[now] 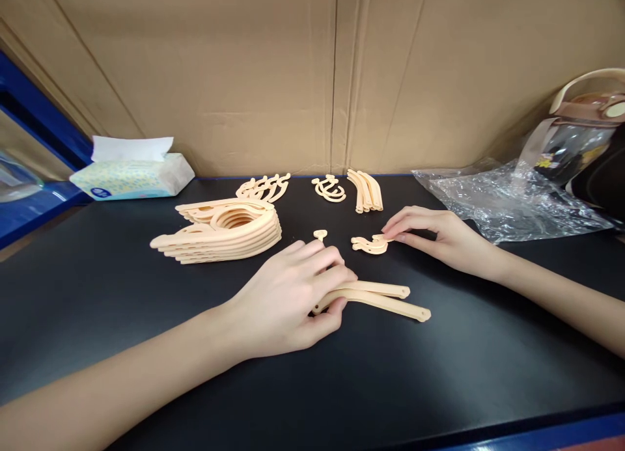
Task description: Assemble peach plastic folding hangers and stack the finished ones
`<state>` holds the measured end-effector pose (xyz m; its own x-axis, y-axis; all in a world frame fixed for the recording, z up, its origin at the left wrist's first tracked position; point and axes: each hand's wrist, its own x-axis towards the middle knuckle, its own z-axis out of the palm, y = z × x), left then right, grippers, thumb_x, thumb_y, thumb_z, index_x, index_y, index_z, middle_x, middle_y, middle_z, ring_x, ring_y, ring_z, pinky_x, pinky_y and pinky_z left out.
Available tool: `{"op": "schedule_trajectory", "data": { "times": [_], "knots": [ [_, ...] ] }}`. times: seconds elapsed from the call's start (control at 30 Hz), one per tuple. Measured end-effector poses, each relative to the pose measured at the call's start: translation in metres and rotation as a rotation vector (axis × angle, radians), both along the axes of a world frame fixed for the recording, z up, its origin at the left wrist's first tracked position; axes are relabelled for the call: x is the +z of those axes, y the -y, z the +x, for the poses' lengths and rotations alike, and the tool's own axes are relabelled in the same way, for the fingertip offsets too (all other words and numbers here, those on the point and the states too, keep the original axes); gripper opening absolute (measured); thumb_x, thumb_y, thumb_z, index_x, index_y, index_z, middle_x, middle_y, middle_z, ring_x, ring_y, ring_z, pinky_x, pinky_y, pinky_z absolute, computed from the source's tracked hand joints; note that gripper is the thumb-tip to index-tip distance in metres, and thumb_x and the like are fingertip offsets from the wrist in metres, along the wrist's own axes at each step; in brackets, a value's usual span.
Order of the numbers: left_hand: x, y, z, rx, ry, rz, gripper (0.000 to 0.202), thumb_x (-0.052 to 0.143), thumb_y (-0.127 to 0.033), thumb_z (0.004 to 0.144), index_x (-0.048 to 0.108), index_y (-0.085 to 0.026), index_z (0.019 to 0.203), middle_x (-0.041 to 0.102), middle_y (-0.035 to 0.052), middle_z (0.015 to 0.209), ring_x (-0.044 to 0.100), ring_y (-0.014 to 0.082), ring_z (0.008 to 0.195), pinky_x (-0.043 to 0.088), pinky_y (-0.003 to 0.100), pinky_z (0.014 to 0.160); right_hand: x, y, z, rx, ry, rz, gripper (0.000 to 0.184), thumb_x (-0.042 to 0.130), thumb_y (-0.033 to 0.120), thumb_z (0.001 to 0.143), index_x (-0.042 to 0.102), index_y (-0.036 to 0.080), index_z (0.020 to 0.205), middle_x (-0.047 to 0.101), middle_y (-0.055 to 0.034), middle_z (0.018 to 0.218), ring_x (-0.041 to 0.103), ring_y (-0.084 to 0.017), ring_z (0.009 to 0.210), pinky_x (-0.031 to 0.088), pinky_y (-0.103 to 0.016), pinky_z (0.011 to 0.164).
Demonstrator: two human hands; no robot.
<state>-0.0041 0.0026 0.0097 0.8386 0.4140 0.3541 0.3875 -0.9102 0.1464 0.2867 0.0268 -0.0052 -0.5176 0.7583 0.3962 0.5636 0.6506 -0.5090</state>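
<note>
My left hand (300,291) pinches two beige strips (393,305) by left ends, at black table (415,379). Likely light, stiff, smooth — best held near ends. Long axes run left to right, free ends pointing right, slightly toward me. Right hand (439,239) touches small curved pieces (370,246) with fingertips — cannot tell if pinched.
</note>
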Motion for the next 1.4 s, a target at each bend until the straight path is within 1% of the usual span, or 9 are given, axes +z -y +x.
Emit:
{"op": "schedule_trajectory", "data": {
  "times": [0.1,0.3,0.43,0.53,0.73,1.07,1.23,1.33,1.4],
  "knots": [
    [-0.0012,0.0004,-0.0003,0.002,-0.004,0.006,0.022,0.052,-0.018,0.09,0.069,-0.017,0.103,0.065,0.0029,0.096,0.055,0.0187,0.084,0.04,0.033,0.074,0.0009,0.0019,-0.0008,0.001,0.002,0.022,0.016,0.055,0.025,0.097,0.071,0.026,0.099,0.068,-0.0029,0.103,0.065,-0.015,0.097,0.053,-0.032,0.086],
    [-0.0025,-0.0001,-0.0003,-0.029,0.002,0.012,0.024,0.054,-0.019,0.091,0.064,-0.017,0.113,0.064,0.0031,0.106,0.059,0.0173,0.089,0.042,0.031,0.076,0.003,0.0046,-0.0018,-0.02,-0.009,0.045,0.017,0.054,0.024,0.097,0.07,0.026,0.101,0.068,-0.003,0.103,0.064,-0.015,0.097,0.051,-0.032,0.087],
    [-0.0025,-0.0008,-0.0001,-0.053,-0.014,-0.019,0.023,0.052,-0.015,0.091,0.066,-0.018,0.11,0.064,0.0019,0.103,0.061,0.0161,0.088,0.043,0.03,0.076,0.0036,0.0053,-0.0026,-0.029,-0.025,0.055,0.017,0.054,0.023,0.096,0.07,0.025,0.1,0.067,-0.0031,0.101,0.064,-0.016,0.096,0.051,-0.031,0.086],
    [-0.0032,-0.0009,-0.0008,-0.051,-0.009,-0.014,0.023,0.052,-0.014,0.091,0.066,-0.017,0.108,0.064,0.0021,0.101,0.061,0.016,0.086,0.044,0.03,0.075,0.0039,0.0057,-0.0034,-0.026,-0.027,0.063,0.017,0.054,0.022,0.096,0.07,0.025,0.099,0.067,-0.003,0.101,0.064,-0.015,0.096,0.051,-0.031,0.086],
    [-0.0033,-0.0007,-0.0005,-0.044,-0.008,-0.003,0.026,0.05,-0.013,0.09,0.066,-0.016,0.11,0.064,0.0026,0.102,0.06,0.0163,0.086,0.045,0.03,0.077,0.0037,0.0061,-0.0043,-0.024,-0.02,0.06,0.017,0.054,0.021,0.096,0.07,0.025,0.1,0.067,-0.0025,0.101,0.064,-0.015,0.096,0.051,-0.03,0.086],
    [-0.0037,-0.0006,0.0003,-0.04,-0.009,-0.005,0.028,0.05,-0.013,0.087,0.065,-0.017,0.11,0.064,0.0021,0.103,0.061,0.0158,0.085,0.046,0.029,0.074,0.0032,0.0054,-0.0025,-0.037,0.003,0.05,0.016,0.054,0.02,0.096,0.069,0.025,0.1,0.068,-0.0022,0.1,0.063,-0.015,0.095,0.051,-0.032,0.086],
    [-0.0026,0.0004,0.001,-0.033,-0.014,0.003,0.024,0.051,-0.017,0.089,0.065,-0.018,0.109,0.064,0.002,0.103,0.062,0.0161,0.085,0.046,0.03,0.073,0.004,0.006,-0.0029,-0.039,0.001,0.052,0.016,0.054,0.022,0.096,0.07,0.025,0.098,0.068,-0.0022,0.099,0.065,-0.016,0.094,0.052,-0.033,0.084],
    [-0.0033,0.0003,0.0003,-0.042,0.005,0.001,0.024,0.052,-0.026,0.093,0.063,-0.016,0.111,0.065,0.0037,0.105,0.062,0.0172,0.087,0.046,0.031,0.074,0.0047,0.0063,-0.0038,-0.043,0.001,0.045,0.017,0.054,0.023,0.096,0.07,0.026,0.098,0.069,-0.0027,0.098,0.065,-0.017,0.094,0.053,-0.034,0.084],
    [-0.0041,-0.0001,-0.0005,-0.035,0.044,0.014,0.027,0.048,-0.031,0.096,0.062,-0.016,0.113,0.065,0.005,0.107,0.062,0.0182,0.089,0.046,0.032,0.074,0.0049,0.0063,-0.0042,-0.046,0.004,0.041,0.017,0.053,0.024,0.096,0.07,0.026,0.098,0.069,-0.0032,0.098,0.065,-0.018,0.094,0.053,-0.036,0.084]
  ]
}}
